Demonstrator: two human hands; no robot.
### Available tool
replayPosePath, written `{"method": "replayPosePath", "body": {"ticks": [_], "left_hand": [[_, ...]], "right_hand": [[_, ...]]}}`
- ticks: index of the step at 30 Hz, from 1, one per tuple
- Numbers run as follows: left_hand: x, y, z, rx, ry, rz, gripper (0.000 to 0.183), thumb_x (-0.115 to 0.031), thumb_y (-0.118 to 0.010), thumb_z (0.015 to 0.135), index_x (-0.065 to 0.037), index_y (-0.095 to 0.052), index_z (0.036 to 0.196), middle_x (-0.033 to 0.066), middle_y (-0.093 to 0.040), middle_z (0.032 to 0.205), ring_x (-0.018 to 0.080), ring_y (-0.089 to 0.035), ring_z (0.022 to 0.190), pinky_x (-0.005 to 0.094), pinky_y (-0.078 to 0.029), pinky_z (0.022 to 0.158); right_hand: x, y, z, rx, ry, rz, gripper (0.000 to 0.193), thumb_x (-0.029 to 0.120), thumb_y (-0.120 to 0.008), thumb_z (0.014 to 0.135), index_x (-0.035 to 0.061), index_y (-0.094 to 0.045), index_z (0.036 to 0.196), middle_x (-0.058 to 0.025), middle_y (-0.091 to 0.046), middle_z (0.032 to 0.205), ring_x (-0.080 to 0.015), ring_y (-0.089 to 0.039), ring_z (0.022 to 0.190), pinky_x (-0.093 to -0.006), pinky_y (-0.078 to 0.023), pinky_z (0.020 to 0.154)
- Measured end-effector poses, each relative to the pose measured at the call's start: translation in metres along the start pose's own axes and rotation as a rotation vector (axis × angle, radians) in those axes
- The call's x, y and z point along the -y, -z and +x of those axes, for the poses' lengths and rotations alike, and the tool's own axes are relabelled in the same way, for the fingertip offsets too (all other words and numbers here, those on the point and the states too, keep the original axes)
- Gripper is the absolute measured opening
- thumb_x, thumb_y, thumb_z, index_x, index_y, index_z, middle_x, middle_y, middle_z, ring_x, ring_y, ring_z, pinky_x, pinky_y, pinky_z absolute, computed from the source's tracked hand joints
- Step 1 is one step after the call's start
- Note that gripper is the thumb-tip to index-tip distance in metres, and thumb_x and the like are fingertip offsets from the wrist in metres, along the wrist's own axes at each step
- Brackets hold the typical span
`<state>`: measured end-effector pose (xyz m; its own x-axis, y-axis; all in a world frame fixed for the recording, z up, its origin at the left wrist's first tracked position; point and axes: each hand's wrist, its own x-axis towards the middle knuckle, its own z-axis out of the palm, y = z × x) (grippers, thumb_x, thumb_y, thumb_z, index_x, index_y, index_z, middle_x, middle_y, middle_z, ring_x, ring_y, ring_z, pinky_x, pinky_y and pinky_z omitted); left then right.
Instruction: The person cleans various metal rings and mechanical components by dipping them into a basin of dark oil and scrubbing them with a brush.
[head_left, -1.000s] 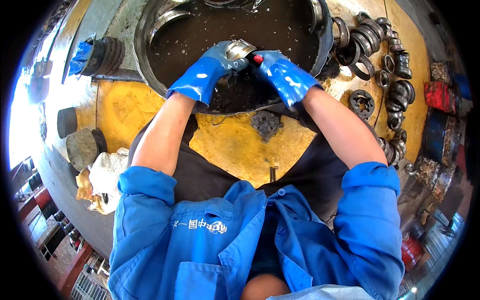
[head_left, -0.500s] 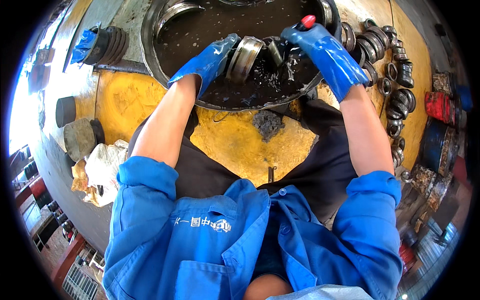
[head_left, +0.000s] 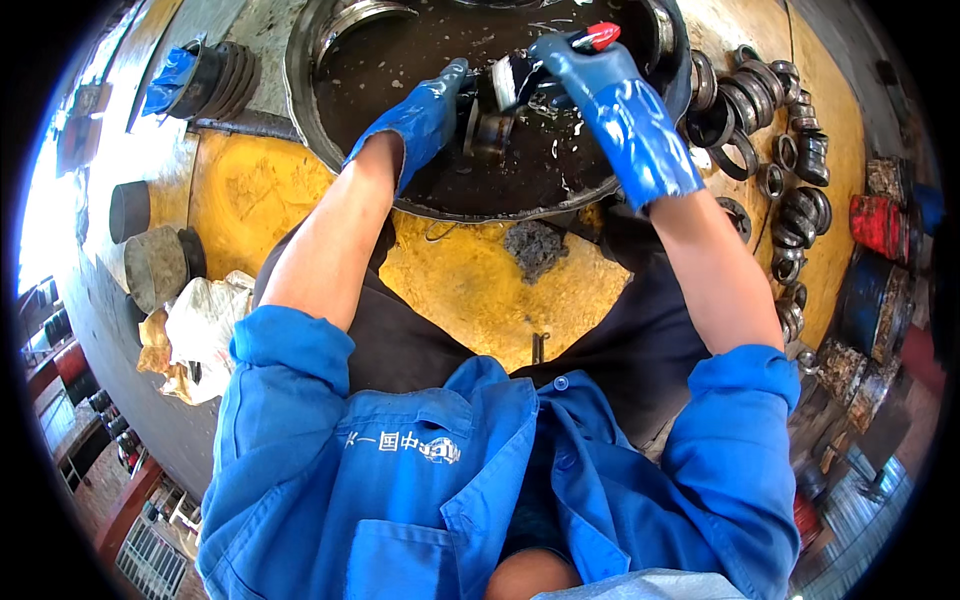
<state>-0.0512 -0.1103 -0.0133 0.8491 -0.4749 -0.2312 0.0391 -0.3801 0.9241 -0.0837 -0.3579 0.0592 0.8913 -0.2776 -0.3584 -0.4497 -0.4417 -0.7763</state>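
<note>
Blue rubber gloves cover both my hands, held over a large round basin (head_left: 292,95) of dark liquid. My left hand (head_left: 422,118) is closed on the left side of a wet metal ring (head_left: 492,136), wide and grooved. My right hand (head_left: 598,80) grips a brush (head_left: 506,82) with pale bristles and a red handle end that sticks out above the glove. The bristles are at the ring's upper edge; whether they touch it I cannot tell. My glove hides most of the brush handle. Another curved metal ring (head_left: 362,18) leans inside the basin's far left wall.
Several metal rings (head_left: 745,95) lie in rows on the yellow surface at right. At far left stands a dark ribbed cylinder (head_left: 222,82) with blue material in it. Grey cylinders (head_left: 155,272) and a white bag (head_left: 205,325) are left. A dark grey clump (head_left: 535,248) lies between my legs.
My right hand has moved left with the brush, bringing the bristles from the ring's right side to its upper edge. The ring has turned and sits slightly lower.
</note>
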Motion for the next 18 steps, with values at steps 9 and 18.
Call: {"method": "replayPosePath", "body": {"ticks": [9,18], "left_hand": [[0.003,0.006,-0.017,0.026,-0.297,0.329,0.053,-0.025,-0.047,0.103,-0.003,-0.052,0.151,0.0102,-0.052,0.156,0.0330,-0.049,0.141,0.0481,-0.036,0.120],[0.030,0.003,0.008,-0.248,-0.555,1.505,0.047,-0.031,-0.050,0.106,-0.010,-0.056,0.147,0.0131,-0.061,0.142,0.0251,-0.054,0.129,0.0413,-0.040,0.115]], "right_hand": [[-0.015,-0.047,-0.064,0.252,0.359,-0.196,0.024,0.030,-0.075,0.089,0.0071,-0.075,0.094,-0.0148,-0.074,0.082,-0.0243,-0.073,0.075,-0.0358,-0.057,0.073],[0.015,-0.023,-0.010,0.133,0.191,-0.014,0.024,0.029,-0.079,0.089,0.0063,-0.077,0.094,-0.0069,-0.075,0.082,-0.0146,-0.070,0.076,-0.0303,-0.058,0.078]]}}
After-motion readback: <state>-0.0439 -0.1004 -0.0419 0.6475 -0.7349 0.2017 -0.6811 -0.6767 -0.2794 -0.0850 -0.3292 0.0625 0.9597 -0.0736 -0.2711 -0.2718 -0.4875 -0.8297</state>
